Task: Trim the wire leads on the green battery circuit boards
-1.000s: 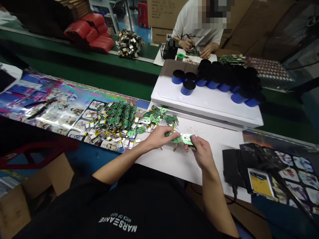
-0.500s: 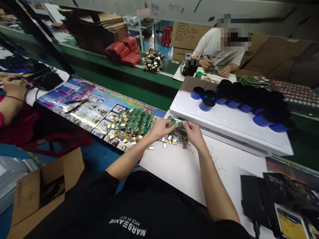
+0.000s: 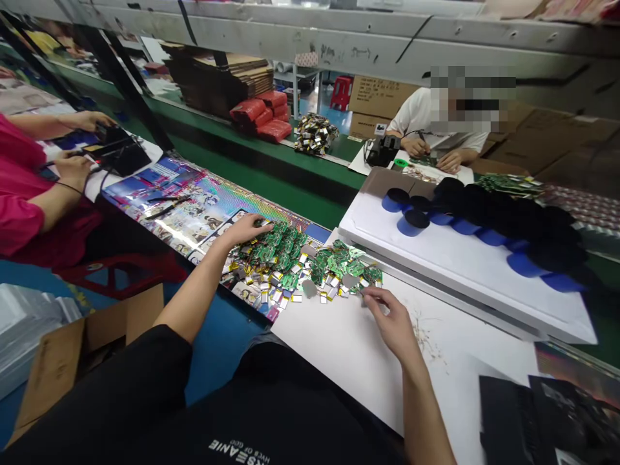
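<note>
A heap of small green circuit boards wired to silver-and-gold pouch cells lies across a printed foil sheet and a white board. My left hand rests on the far-left side of the heap, its fingers extended over the boards. My right hand is at the heap's near-right edge, with thumb and forefinger close together. Something small may lie between them, but the picture does not settle it.
A white foam block with blue cylinders under black caps stands right of the heap. A black device sits at lower right. Co-workers in pink and white work nearby. A cardboard box lies at lower left.
My hands have separated: the left moved to the heap's far-left side, the right drew back to its near edge. The green board held earlier no longer shows in them. The view turned upward.
</note>
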`<act>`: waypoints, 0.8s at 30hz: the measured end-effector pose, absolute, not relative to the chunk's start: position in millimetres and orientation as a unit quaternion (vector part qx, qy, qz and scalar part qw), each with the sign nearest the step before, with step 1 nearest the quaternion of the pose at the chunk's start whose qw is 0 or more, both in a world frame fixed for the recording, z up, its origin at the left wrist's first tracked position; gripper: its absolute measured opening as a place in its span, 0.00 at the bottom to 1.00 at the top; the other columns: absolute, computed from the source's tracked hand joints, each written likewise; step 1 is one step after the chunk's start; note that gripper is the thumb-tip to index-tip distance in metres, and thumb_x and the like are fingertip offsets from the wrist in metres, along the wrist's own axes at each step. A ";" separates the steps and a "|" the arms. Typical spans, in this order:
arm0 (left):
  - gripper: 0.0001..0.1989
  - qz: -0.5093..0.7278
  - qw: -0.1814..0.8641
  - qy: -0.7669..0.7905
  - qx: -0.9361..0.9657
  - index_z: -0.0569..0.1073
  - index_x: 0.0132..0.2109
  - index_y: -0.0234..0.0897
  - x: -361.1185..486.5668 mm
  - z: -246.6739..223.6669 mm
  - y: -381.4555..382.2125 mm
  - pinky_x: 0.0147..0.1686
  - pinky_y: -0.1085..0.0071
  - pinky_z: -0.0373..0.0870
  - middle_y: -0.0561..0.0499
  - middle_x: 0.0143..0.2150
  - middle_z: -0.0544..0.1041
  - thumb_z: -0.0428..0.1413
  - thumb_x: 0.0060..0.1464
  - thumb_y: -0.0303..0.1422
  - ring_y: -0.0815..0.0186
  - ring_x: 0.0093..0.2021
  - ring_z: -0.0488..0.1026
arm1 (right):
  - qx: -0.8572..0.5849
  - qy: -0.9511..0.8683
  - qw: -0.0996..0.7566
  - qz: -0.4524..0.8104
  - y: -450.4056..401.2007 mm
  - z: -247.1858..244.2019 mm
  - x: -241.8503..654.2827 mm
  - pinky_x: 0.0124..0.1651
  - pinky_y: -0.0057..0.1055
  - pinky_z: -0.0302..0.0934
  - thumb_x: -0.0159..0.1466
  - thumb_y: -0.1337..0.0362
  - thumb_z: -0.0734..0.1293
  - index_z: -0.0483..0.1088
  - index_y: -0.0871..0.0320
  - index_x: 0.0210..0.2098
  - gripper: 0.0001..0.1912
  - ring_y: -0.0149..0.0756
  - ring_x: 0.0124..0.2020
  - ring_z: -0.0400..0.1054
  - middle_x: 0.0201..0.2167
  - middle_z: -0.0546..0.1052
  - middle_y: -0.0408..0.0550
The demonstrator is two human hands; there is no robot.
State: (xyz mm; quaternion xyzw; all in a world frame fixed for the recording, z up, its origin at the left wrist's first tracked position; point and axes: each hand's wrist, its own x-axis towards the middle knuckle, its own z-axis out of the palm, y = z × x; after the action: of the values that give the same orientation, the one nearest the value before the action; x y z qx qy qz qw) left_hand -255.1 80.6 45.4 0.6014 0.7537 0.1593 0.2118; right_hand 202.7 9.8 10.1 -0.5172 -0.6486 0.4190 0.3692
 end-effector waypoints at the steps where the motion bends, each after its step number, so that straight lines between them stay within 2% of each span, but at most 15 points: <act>1: 0.39 0.185 0.211 0.749 0.600 0.75 0.57 0.30 -256.4 43.8 78.5 0.60 0.53 0.68 0.30 0.63 0.75 0.57 0.55 0.61 0.40 0.62 0.72 | -0.509 -0.654 0.371 0.419 5.9 11.4 200.5 0.62 0.54 0.66 0.67 0.49 0.70 0.81 0.51 0.43 0.15 0.53 0.53 0.76 0.47 0.83 0.54; 6: 0.38 0.289 0.175 0.746 0.574 0.73 0.56 0.35 -251.4 49.3 62.2 0.58 0.56 0.71 0.36 0.60 0.78 0.62 0.51 0.61 0.43 0.61 0.73 | -0.491 -0.669 0.377 0.412 -4.3 16.7 189.0 0.58 0.49 0.68 0.69 0.52 0.69 0.80 0.52 0.42 0.12 0.51 0.52 0.76 0.46 0.83 0.53; 14: 0.32 0.354 0.134 0.758 0.531 0.74 0.53 0.38 -248.1 49.5 44.7 0.56 0.56 0.70 0.39 0.57 0.79 0.65 0.49 0.57 0.44 0.59 0.75 | -0.466 -0.683 0.361 0.431 -13.1 12.4 174.5 0.58 0.46 0.67 0.70 0.54 0.68 0.80 0.52 0.42 0.11 0.48 0.51 0.76 0.46 0.84 0.51; 16: 0.31 0.391 0.134 0.757 0.505 0.73 0.52 0.39 -246.3 51.9 39.6 0.49 0.60 0.71 0.41 0.51 0.81 0.66 0.49 0.55 0.49 0.52 0.77 | -0.462 -0.683 0.359 0.437 -16.4 10.6 172.2 0.59 0.45 0.66 0.70 0.54 0.68 0.80 0.52 0.43 0.11 0.47 0.52 0.76 0.47 0.83 0.51; 17: 0.30 0.416 0.139 0.755 0.488 0.72 0.52 0.40 -245.3 55.0 35.9 0.43 0.63 0.71 0.44 0.45 0.81 0.67 0.49 0.53 0.53 0.45 0.78 | -0.461 -0.680 0.358 0.443 -18.4 9.7 171.1 0.59 0.45 0.66 0.70 0.54 0.68 0.80 0.52 0.43 0.11 0.47 0.52 0.76 0.47 0.83 0.51; 18: 0.30 0.443 0.147 0.749 0.470 0.71 0.52 0.40 -244.1 59.6 31.6 0.37 0.67 0.68 0.49 0.38 0.79 0.67 0.49 0.52 0.58 0.37 0.76 | -0.461 -0.675 0.356 0.453 -20.7 9.0 169.9 0.59 0.45 0.66 0.71 0.54 0.68 0.80 0.52 0.43 0.12 0.47 0.53 0.76 0.47 0.83 0.51; 20: 0.28 0.490 0.169 0.729 0.447 0.71 0.51 0.41 -240.5 71.9 21.0 0.26 0.71 0.58 0.57 0.26 0.71 0.67 0.51 0.50 0.65 0.24 0.65 | -0.460 -0.661 0.351 0.478 -26.1 9.1 166.5 0.59 0.45 0.66 0.71 0.53 0.68 0.80 0.52 0.44 0.12 0.48 0.53 0.76 0.47 0.83 0.51; 22: 0.24 0.525 0.187 0.700 0.447 0.72 0.48 0.41 -233.4 86.7 9.4 0.23 0.72 0.52 0.59 0.23 0.66 0.68 0.50 0.48 0.68 0.22 0.60 | -0.457 -0.647 0.347 0.501 -32.0 12.6 160.6 0.58 0.45 0.66 0.71 0.52 0.68 0.80 0.52 0.44 0.13 0.48 0.52 0.76 0.47 0.83 0.51; 24: 0.21 0.541 0.202 0.674 0.461 0.74 0.44 0.40 -220.1 100.6 -1.1 0.23 0.72 0.54 0.57 0.25 0.68 0.69 0.50 0.47 0.67 0.24 0.64 | -0.447 -0.641 0.352 0.515 -37.7 20.1 151.3 0.59 0.44 0.66 0.72 0.50 0.68 0.80 0.52 0.45 0.14 0.47 0.52 0.76 0.47 0.83 0.51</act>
State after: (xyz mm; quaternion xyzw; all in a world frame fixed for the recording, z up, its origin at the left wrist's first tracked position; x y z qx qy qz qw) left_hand -220.1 -1.1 100.6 0.4615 0.6739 0.5405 0.2016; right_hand 151.3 -37.7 20.1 -0.4470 -0.6408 0.5152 0.3523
